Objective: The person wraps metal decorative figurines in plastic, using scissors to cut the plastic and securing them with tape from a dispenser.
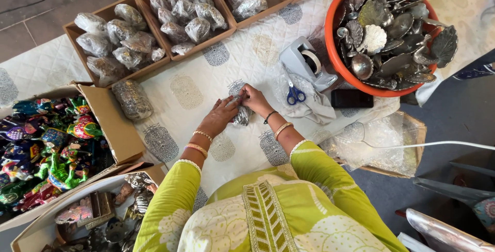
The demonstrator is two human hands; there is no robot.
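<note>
Left hand [219, 118] and right hand [253, 100] both grasping bubble-wrapped metal piece [241, 114] between them.

a white printed cloth [206, 79] carries cardboard boxes [111, 17], an orange tub [332, 35], tape dispenser [304, 63] and scissors [295, 94].

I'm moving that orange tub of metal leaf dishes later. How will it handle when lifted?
The orange tub is probably heavy: metal leaf dishes are heaped above its rim. Loose top pieces may slide off if tilted. It overhangs the quilted cloth, so pushing looks risky.
</note>
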